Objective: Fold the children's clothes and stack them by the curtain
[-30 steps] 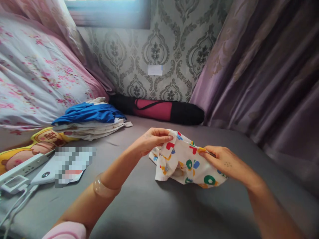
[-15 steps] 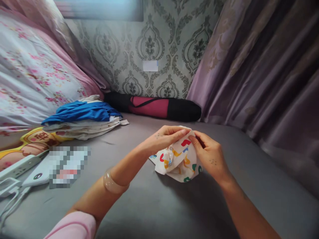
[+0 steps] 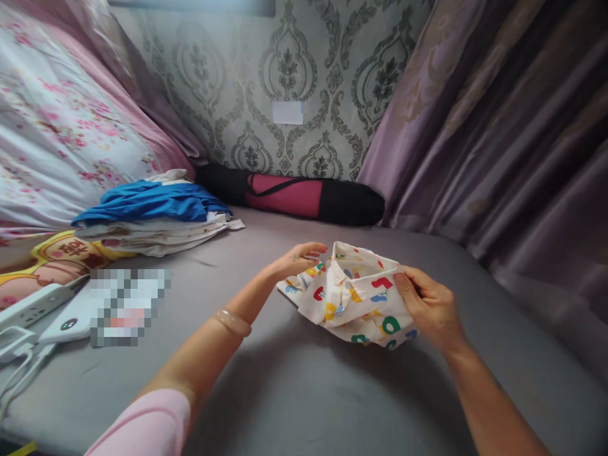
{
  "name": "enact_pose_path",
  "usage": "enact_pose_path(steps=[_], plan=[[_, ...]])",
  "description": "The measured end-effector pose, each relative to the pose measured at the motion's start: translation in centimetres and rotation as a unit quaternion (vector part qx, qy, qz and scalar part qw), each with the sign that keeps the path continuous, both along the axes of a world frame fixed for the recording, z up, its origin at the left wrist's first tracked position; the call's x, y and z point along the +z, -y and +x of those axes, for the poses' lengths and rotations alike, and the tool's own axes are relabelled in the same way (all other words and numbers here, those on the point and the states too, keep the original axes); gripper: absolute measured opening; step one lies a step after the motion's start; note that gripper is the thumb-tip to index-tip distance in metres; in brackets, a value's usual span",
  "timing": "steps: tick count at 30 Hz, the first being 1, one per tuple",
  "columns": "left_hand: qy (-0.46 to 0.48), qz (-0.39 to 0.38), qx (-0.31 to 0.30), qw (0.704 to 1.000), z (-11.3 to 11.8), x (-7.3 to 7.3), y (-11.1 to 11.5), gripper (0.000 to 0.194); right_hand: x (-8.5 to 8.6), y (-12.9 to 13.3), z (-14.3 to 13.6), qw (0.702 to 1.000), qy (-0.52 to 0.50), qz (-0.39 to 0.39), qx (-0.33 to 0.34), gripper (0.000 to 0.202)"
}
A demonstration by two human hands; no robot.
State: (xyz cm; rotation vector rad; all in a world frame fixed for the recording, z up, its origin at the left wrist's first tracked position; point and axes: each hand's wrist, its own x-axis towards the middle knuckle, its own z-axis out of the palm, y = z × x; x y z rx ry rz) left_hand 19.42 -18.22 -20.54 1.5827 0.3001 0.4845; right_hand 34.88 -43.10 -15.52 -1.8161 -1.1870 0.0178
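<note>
A white shirt (image 3: 356,304) with colourful printed shapes is bunched up over the grey sheet, its collar opening facing up. My right hand (image 3: 432,304) pinches the right end of the collar between thumb and fingers. Just left of the collar, my left hand (image 3: 304,258) has its fingers apart and stretched toward the fabric, with nothing seen in its grasp. A pale bangle (image 3: 232,322) circles my left wrist.
Folded clothes with a blue garment (image 3: 156,201) on top lie at the left. Near them are a yellow printed cushion (image 3: 71,253), a white power strip (image 3: 35,310) and a blurred-out device. A black and pink bag (image 3: 294,196) lies along the wall.
My left hand has let go of the collar and moved left. My right hand has moved right with its end, and the collar has spread into an open loop.
</note>
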Motion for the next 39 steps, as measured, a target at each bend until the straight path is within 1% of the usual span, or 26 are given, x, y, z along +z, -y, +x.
enact_pose_path(steps=[2, 3, 5, 7, 8, 12, 14, 16, 19, 22, 24, 26, 27, 28, 29, 30, 32, 34, 35, 36, 37, 38, 39], plan=[[0.02, -0.015, -0.038, 0.999, 0.8, -0.4, 0.4, 0.052, 0.0, 0.6, -0.3, 1.0, 0.017, 0.001, -0.001, 0.033], [0.03, -0.027, -0.058, 0.997, 1.2, -0.4, 0.6, 0.053, -0.1, 0.9, -0.4, 1.0, 0.023, 0.004, -0.004, 0.032], [0.039, -0.054, -0.085, 0.994, 2.0, -0.2, 1.0, 0.045, -0.2, 1.6, -0.3, 1.0, 0.024, 0.013, -0.015, 0.031], [0.037, -0.075, -0.085, 0.993, 2.6, 0.1, 1.2, 0.034, -0.4, 2.1, 0.2, 0.999, 0.011, 0.03, -0.039, 0.031], [0.037, -0.082, -0.079, 0.993, 2.8, 0.3, 1.2, 0.031, -0.5, 2.3, 0.5, 0.998, 0.001, 0.043, -0.056, 0.032], [0.061, -0.105, -0.058, 0.991, 3.2, 1.3, 1.3, 0.037, -0.6, 2.8, 2.4, 0.988, -0.04, 0.09, -0.119, 0.033], [0.084, -0.101, -0.05, 0.99, 2.9, 2.3, 1.6, 0.037, -0.5, 2.8, 3.2, 0.985, -0.051, 0.095, -0.134, 0.034], [0.102, -0.077, -0.042, 0.991, 2.4, 3.6, 2.2, 0.034, -0.2, 2.7, 3.9, 0.984, -0.051, 0.099, -0.141, 0.035], [0.109, -0.021, -0.03, 0.993, 1.2, 6.1, 2.9, 0.03, 0.3, 2.6, 4.4, 0.984, -0.029, 0.098, -0.143, 0.036], [0.104, 0.048, -0.031, 0.993, -0.4, 8.7, 2.9, 0.025, 1.6, 2.6, 4.8, 0.987, -0.006, 0.088, -0.134, 0.038], [0.091, 0.104, -0.04, 0.99, -1.3, 10.4, 2.5, 0.02, 3.4, 2.5, 4.8, 0.988, 0.009, 0.085, -0.125, 0.037], [0.086, 0.167, -0.03, 0.982, -1.8, 11.9, 2.2, 0.013, 5.9, 2.2, 4.5, 0.989, 0.043, 0.078, -0.117, 0.035], [0.094, 0.196, -0.003, 0.976, -1.9, 12.6, 2.1, 0.01, 7.4, 1.9, 4.2, 0.989, 0.068, 0.072, -0.112, 0.035], [0.111, 0.222, 0.04, 0.968, -1.9, 13.3, 2.1, 0.007, 9.1, 1.6, 3.8, 0.987, 0.097, 0.067, -0.105, 0.037], [0.133, 0.247, 0.097, 0.955, -1.9, 14.1, 2.3, 0.005, 10.9, 1.2, 3.3, 0.986, 0.126, 0.062, -0.094, 0.04], [0.159, 0.269, 0.16, 0.937, -1.9, 14.9, 2.5, 0.005, 12.6, 0.9, 2.8, 0.982, 0.156, 0.06, -0.083, 0.044], [0.201, 0.311, 0.278, 0.886, -2.3, 16.8, 3.0, 0.007, 16.0, 0.1, 1.7, 0.972, 0.221, 0.043, -0.063, 0.055], [0.199, 0.387, 0.366, 0.823, -3.1, 19.0, 3.5, 0.014, 18.8, -0.6, 1.1, 0.949, 0.305, 0.041, -0.074, 0.058], [0.177, 0.439, 0.395, 0.787, -3.7, 20.2, 3.5, 0.019, 20.0, -0.8, 1.1, 0.933, 0.348, 0.04, -0.082, 0.056], [0.145, 0.497, 0.405, 0.753, -4.3, 21.4, 3.3, 0.023, 20.9, -1.1, 1.2, 0.918, 0.388, 0.026, -0.079, 0.051], [0.104, 0.555, 0.39, 0.727, -4.9, 22.5, 3.0, 0.026, 21.8, -1.3, 1.5, 0.905, 0.42, 0.002, -0.063, 0.046], [0.06, 0.606, 0.349, 0.713, -5.4, 23.6, 2.6, 0.026, 22.4, -1.5, 1.8, 0.897, 0.44, -0.022, -0.038, 0.04], [0.022, 0.642, 0.293, 0.708, -5.8, 24.4, 2.0, 0.026, 22.8, -1.7, 2.2, 0.894, 0.446, -0.038, -0.012, 0.037]])
